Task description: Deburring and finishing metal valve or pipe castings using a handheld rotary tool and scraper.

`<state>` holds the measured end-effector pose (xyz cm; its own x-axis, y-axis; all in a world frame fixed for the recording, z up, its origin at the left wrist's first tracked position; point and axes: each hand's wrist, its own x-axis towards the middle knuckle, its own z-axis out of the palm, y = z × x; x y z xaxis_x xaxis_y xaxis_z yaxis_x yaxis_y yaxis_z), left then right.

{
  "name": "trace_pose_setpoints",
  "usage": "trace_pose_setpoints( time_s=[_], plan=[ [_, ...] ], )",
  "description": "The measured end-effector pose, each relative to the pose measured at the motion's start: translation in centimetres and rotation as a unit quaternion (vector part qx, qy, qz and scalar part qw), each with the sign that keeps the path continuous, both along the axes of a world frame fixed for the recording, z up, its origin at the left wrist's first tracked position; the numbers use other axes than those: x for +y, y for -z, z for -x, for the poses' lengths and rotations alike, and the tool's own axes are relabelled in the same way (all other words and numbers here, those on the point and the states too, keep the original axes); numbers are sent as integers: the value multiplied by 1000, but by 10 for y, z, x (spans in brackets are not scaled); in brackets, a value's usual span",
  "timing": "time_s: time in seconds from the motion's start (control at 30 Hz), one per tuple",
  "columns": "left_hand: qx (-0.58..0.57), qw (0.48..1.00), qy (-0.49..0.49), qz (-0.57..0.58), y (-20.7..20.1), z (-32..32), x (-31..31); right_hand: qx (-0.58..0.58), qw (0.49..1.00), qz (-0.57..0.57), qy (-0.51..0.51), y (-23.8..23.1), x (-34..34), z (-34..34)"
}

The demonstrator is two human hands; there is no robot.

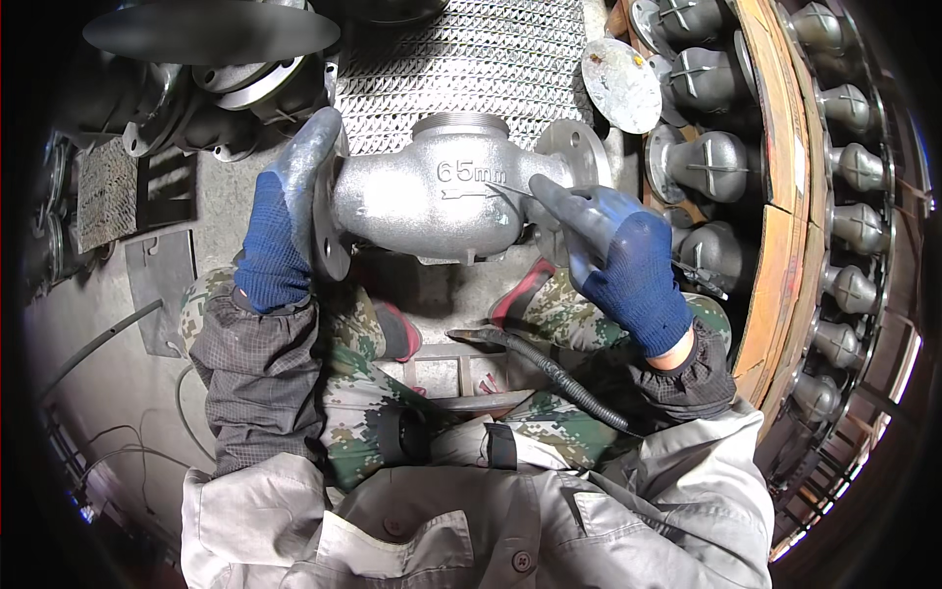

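Centre: a silver-grey, cast-metal valve body [422, 201] is spanning the space above the camouflage-trousered legs [368, 378].
Left grip: the blue-gloved left hand [280, 211] is holding the valve body's left flange [332, 250].
Right grip: the blue-gloved right hand [623, 245] is curling beside the right flange [577, 149], forefinger reaching across the casting; whether it is gripping anything, cannot tell.
Below: a black, ribbed hose [564, 381] is lying between the legs.

A metal workshop: rows of cast valve bodies [711, 165], wooden boards [793, 128], concrete floor [98, 294].
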<state>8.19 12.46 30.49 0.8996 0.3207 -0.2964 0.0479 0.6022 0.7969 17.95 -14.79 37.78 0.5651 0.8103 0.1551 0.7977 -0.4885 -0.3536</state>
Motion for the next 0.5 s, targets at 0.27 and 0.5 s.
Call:
trace_pose_setpoints(
  time_s=[0.27,0.5],
  plan=[
    [15,984,61,-166,0,0,8,0,999,34,20,-4,3,1],
    [-3,996,48,-73,-8,-3,2,-49,993,-63,85,10,5,-3]
  ],
)
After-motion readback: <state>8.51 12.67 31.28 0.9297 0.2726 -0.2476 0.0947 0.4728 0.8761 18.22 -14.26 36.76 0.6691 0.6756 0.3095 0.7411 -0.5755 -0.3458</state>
